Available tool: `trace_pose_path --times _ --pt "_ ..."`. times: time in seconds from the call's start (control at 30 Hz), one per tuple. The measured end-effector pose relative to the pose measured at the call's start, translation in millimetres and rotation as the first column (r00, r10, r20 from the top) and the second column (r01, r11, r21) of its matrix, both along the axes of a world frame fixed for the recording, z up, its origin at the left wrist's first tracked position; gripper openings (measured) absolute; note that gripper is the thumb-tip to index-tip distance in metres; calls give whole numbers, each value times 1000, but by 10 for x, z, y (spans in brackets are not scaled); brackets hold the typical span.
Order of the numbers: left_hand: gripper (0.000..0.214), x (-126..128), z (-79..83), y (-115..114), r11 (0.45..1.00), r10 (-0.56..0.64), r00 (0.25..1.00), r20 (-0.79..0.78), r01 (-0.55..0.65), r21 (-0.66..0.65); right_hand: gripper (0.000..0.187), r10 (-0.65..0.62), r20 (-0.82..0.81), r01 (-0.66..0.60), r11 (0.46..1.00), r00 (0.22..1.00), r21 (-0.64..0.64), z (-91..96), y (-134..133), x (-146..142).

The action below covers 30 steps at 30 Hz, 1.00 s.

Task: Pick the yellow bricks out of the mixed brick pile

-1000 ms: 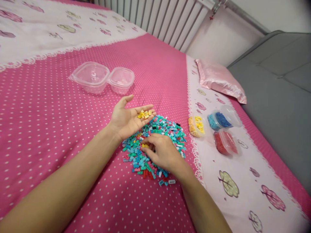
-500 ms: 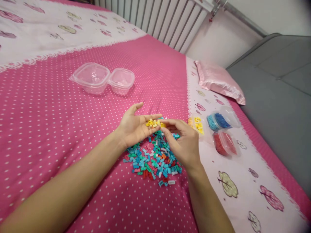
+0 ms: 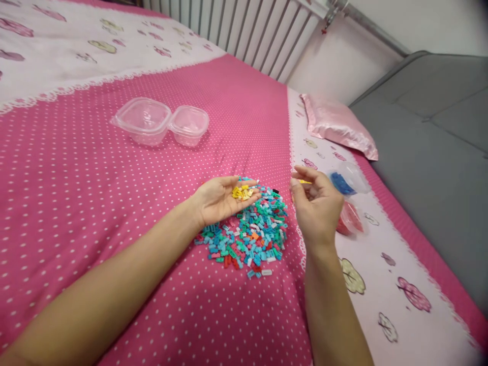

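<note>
My left hand is palm up with its fingers stretched out, bearing a small heap of yellow toy bricks. It hovers over the left edge of a pile of small toy bricks, mostly teal and green, with some pink, red, orange and white. My right hand is raised to the right of the pile, in front of the tub of yellow bricks, which it mostly covers. Its thumb and fingers are curled toward each other; what they hold, if anything, is too small to make out.
Two clear plastic tubs stand on the pink dotted bedspread at the back left. A tub of blue bricks and a tub of red bricks sit at the right, partly behind my right hand. Farther back lies a pink pillow.
My right hand has moved right, away from my left palm, to the tub of yellow bricks. The left hand still bears yellow bricks, its thumb now lower.
</note>
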State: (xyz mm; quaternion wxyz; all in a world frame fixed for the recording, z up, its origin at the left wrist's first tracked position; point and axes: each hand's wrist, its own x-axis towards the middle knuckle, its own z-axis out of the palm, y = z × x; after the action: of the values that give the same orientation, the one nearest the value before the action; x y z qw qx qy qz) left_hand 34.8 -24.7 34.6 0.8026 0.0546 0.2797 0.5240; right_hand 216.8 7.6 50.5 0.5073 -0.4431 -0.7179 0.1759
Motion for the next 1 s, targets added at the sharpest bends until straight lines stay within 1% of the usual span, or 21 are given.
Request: trace_pose_path --times 0.07,0.17,0.2,0.27,0.33,0.37,0.47,0.57,0.67,0.73,0.83,0.93,1.0 --pt "41 -15 20 5 999 35 999 -29 -36 -14 30 -31 -68 27 998 997 -58 -47 18 135" --pt "41 -25 64 5 996 83 994 -74 -85 -28 33 -82 -109 66 988 991 -142 -206 -64 379" --pt "41 -27 80 4 995 92 992 -87 -95 -29 34 -104 -85 88 980 991 -178 -278 -119 472" --pt "40 -28 112 -1 994 102 989 -103 -105 -30 34 -148 35 152 957 988 -247 -438 -244 666" --pt "40 -28 144 -8 994 104 989 -109 -107 -21 35 -191 119 218 931 974 -292 -599 -352 849" --pt "40 -25 161 -11 994 106 988 -113 -109 -14 35 -219 132 250 919 967 -306 -673 -388 926" --pt "41 10 225 -10 992 126 983 -136 -127 2 36 -250 76 261 907 965 -331 -843 -409 1065" --pt "40 126 313 45 991 132 977 -165 -133 8 36 -246 98 264 915 964 -304 -918 -367 1080" --pt "37 365 406 188 996 94 971 -220 -93 15 36 -246 93 263 924 965 -277 -932 -350 1055" --pt "33 591 460 328 996 86 955 -284 -76 46 36 -245 58 251 924 968 -288 -930 -357 1051" --pt "29 982 520 570 995 87 945 -315 -65 81 34 -232 34 232 929 972 -290 -923 -366 1062" --pt "27 1360 544 813 990 87 928 -362 -41 134 32 -229 28 227 934 973 -277 -913 -358 1073" --pt "28 1570 528 965 984 93 908 -408 -20 179 31 -224 24 222 936 974 -274 -911 -347 1075"
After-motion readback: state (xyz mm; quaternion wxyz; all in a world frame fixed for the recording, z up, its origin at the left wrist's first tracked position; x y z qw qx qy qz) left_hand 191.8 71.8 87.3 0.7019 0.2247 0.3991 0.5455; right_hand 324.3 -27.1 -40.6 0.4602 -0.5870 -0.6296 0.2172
